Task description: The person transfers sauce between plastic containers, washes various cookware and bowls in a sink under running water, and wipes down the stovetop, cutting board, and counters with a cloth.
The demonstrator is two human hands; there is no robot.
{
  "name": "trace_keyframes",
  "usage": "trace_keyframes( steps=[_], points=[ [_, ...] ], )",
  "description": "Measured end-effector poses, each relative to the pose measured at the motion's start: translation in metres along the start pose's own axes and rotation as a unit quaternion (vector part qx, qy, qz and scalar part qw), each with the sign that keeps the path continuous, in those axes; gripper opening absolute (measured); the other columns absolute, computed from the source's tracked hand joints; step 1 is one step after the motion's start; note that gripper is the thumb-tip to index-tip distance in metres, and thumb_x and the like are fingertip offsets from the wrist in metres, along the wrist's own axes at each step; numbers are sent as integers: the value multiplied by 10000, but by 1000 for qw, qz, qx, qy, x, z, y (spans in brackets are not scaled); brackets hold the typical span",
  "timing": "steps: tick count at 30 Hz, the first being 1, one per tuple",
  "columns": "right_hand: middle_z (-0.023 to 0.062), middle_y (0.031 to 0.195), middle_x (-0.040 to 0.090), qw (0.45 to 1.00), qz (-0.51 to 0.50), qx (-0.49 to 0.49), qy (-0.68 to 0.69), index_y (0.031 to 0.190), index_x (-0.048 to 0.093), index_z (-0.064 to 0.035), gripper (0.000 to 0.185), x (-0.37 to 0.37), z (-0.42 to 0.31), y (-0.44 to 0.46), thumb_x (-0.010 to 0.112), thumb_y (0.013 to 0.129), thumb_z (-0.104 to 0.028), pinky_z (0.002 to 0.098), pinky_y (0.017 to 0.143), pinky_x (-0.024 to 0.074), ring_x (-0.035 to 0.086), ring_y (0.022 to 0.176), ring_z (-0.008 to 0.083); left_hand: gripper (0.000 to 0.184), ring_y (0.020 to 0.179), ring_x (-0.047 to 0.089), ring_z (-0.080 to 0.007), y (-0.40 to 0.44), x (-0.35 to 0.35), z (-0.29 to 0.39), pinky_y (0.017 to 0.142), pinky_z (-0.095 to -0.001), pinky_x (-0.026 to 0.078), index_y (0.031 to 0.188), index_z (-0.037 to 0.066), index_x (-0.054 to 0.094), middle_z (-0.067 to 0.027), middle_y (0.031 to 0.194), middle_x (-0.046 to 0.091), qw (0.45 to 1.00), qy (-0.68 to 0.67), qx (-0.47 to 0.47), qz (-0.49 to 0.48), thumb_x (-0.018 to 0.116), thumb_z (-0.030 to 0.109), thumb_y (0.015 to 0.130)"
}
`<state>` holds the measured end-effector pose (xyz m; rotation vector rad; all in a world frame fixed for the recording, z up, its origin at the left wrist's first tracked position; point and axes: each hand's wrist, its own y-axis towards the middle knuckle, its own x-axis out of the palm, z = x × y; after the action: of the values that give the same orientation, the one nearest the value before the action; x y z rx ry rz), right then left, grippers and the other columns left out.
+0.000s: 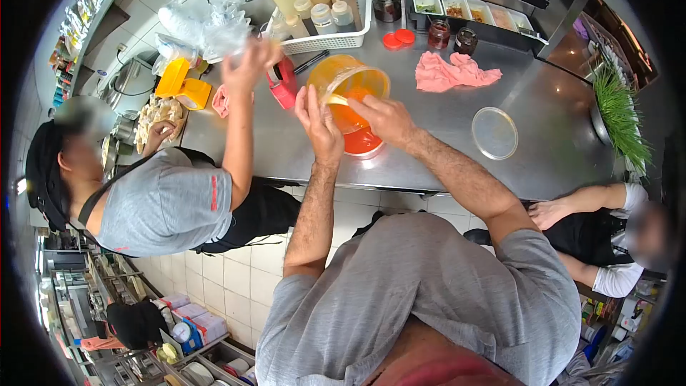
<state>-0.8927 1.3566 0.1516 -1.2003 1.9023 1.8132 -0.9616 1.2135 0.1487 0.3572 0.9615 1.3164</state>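
A clear plastic tub (370, 80), smeared inside with orange sauce, is tilted above the steel counter. My left hand (319, 127) steadies it from the left side, fingers reaching up along its wall. In my right hand (386, 120) is a pale-handled spatula (336, 99), pointed into the tub; its far end is hard to make out. Below the tub's mouth sits a container of orange-red sauce (362, 144), partly covered by the tub and my hands. A round clear lid (494, 133) lies flat on the counter to the right.
A white basket (307, 44) of squeeze bottles stands at the back, near red lids (399, 39) and small jars (439, 33). A pink cloth (455, 72) lies on the counter (429, 125). Co-workers stand at left (168, 197) and right (607, 232); the left one's raised hand is close.
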Motion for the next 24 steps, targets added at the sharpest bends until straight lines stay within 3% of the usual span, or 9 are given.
trace_keyframes(
  steps=[2,3,7,9,11,15,19,21,24],
  points=[
    [63,803,517,1000,-19,-3,-12,1089,527,-72,369,-3,3,-10,537,721,-50,345,525,507,600,662,240,398,1241,301,-348,4,-3,-2,1028,-409,275,1301,23,381,-212,1310,293,999,-31,7,27,410,75,908],
    [61,802,516,999,-42,-6,-21,1083,526,-76,367,-9,3,-14,544,717,-54,343,521,507,601,662,240,398,1241,301,-348,3,-4,-4,1028,-409,275,1301,23,381,-212,1310,293,999,-30,6,28,410,75,908],
    [63,807,511,996,-61,21,-56,1089,521,-73,380,-24,15,-10,548,711,-46,341,520,511,603,657,241,459,1234,316,-351,-2,-6,-8,1021,-405,295,1303,27,379,-209,1315,289,999,10,37,8,438,-33,852],
    [63,816,507,995,19,75,-57,1105,518,-70,396,-20,20,-8,547,712,-36,341,520,518,607,652,242,493,1231,323,-351,-4,-2,-5,1020,-403,301,1303,29,380,-208,1316,288,999,1,42,7,440,-77,826],
    [63,818,510,996,-9,70,-56,1112,515,-68,401,-7,19,-21,545,715,-32,343,522,520,609,652,240,546,1229,328,-351,-4,1,-2,1022,-400,303,1299,32,386,-206,1322,282,997,7,81,-3,435,-122,778],
    [74,829,517,998,-33,51,-18,1119,514,-66,402,-7,2,-42,544,720,-26,349,520,521,612,646,237,585,1231,326,-357,-3,-1,-11,1022,-404,305,1292,32,395,-204,1322,293,997,-3,76,-15,435,-148,737],
    [86,850,529,994,-74,78,-21,1114,520,-69,398,-24,5,-34,547,719,-29,352,522,522,613,647,240,589,1231,329,-361,0,-2,-17,1020,-408,312,1283,31,406,-197,1313,315,988,74,137,1,442,-156,726],
    [79,850,531,995,-2,90,-49,1113,527,-82,396,-16,17,-24,547,721,-32,347,523,523,615,651,233,585,1231,330,-361,-2,0,-12,1019,-408,314,1281,31,409,-194,1311,321,986,77,148,0,441,-156,728],
    [70,835,534,996,15,82,-23,1120,526,-86,409,-6,19,-35,549,715,-33,346,515,517,609,644,230,579,1233,329,-355,1,1,-8,1018,-405,314,1281,33,410,-189,1316,313,986,50,160,-8,440,-154,734]
  ],
)
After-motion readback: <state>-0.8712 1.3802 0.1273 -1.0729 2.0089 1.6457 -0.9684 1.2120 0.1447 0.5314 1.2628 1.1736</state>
